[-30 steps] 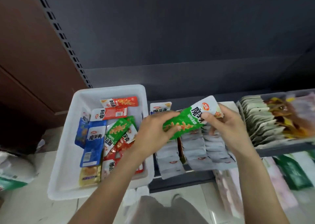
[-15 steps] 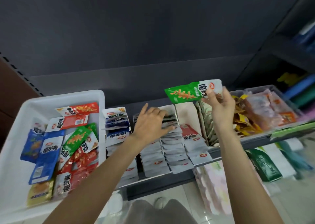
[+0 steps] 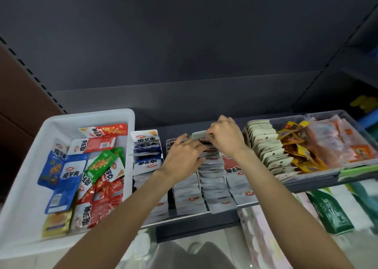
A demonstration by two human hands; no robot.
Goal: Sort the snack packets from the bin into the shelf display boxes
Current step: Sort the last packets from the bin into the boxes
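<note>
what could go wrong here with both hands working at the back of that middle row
The left hand and right hand crowd the back of the tightly packed middle row of white snack packets, so a packet pushed in could buckle or tip its neighbours. It might also slip into the adjacent red-and-white packet row. The packet itself is hidden, so its fit cannot be checked.

White bin [image 3: 24, 166], green packet [image 3: 101, 163]
</note>
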